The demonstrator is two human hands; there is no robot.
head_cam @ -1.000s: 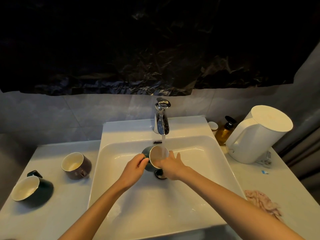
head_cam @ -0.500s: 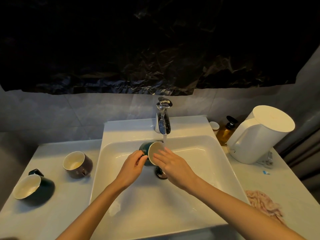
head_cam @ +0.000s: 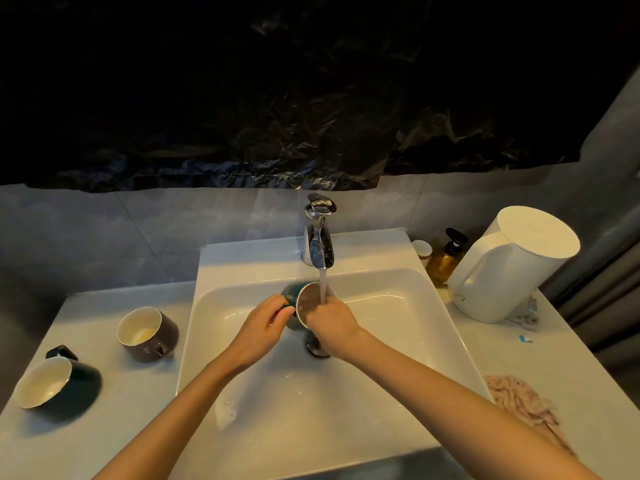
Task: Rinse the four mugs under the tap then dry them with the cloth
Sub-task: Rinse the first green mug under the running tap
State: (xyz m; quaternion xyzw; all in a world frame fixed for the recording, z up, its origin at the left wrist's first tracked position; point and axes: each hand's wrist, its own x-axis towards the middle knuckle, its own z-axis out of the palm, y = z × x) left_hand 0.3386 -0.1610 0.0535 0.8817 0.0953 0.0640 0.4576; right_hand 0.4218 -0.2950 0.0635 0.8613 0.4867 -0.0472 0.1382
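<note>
Dim light fell on the white sink (head_cam: 249, 261), where the left hand (head_cam: 263, 320) gripped the tilted green mug (head_cam: 290, 296) under the running tap (head_cam: 320, 244); the right hand (head_cam: 329, 317) lay at its mouth, grip unclear; wet glaze might slip and chip against the sink.

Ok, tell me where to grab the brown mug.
Take the brown mug by its handle, reaching in from the near side: the handle sticks out toward you, and the mug stands apart from the dark mug. The left hand is closest but grips the green mug now.
</note>
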